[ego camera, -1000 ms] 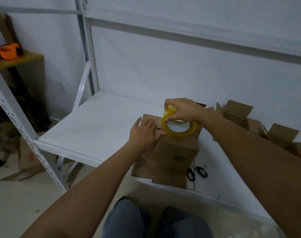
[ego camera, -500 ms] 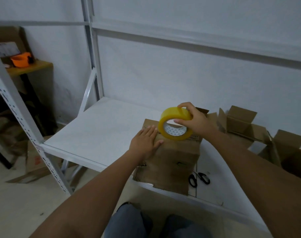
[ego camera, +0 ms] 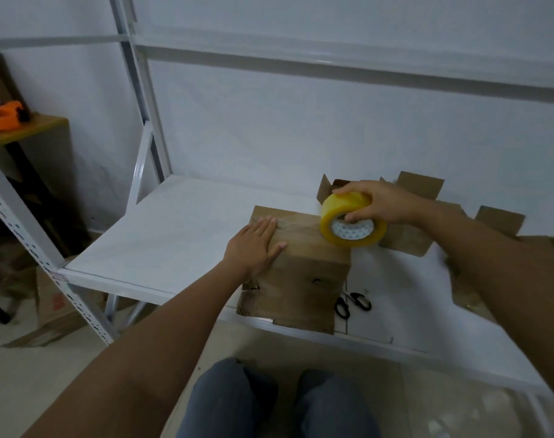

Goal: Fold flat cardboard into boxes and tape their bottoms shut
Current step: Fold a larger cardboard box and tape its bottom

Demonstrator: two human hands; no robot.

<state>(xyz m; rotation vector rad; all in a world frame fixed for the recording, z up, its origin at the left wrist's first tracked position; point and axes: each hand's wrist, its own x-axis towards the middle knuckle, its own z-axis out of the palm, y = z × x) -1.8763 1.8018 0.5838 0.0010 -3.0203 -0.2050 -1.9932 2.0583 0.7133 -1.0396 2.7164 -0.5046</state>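
left hand (ego camera: 253,245) flat, fingers straight, pinning box (ego camera: 301,267) flaps down; right hand (ego camera: 376,202) grips tape roll (ego camera: 351,221) at far edge, likely to run strip across seam.

Boxes (ego camera: 503,222) at right blurred, partly behind right arm; scissors (ego camera: 353,303) blades hidden behind box (ego camera: 304,279).
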